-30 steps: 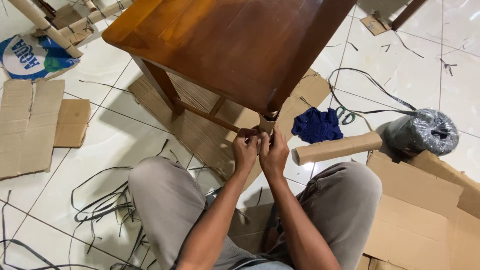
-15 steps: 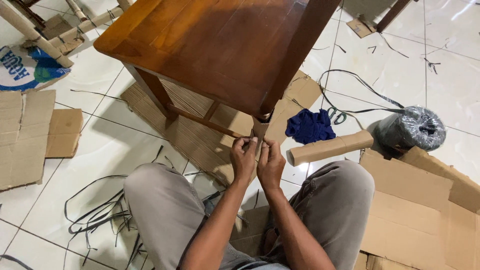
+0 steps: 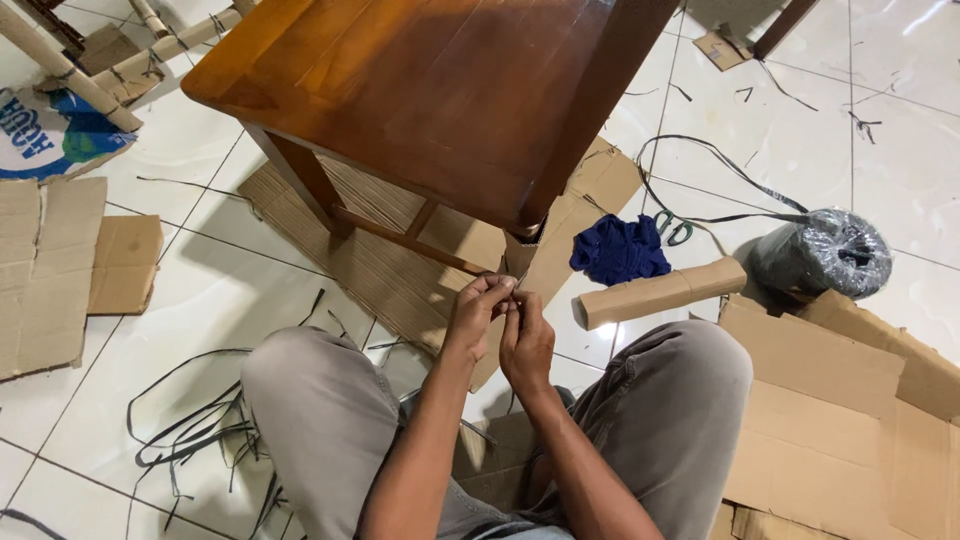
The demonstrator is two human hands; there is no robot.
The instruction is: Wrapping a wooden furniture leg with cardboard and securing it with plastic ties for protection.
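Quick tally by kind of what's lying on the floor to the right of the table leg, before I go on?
Blue cloth: 1
Scissors: 1
Cardboard tube: 1
Black strap roll: 1
Total: 4

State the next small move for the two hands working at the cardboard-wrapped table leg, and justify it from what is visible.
Probably draw the thin strap snug: both the left hand and right hand pinch it just in front of the cardboard-wrapped leg of the wooden table, so the wrap looks not yet bound.

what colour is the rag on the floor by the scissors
Dark blue; the rag shows in the head view.
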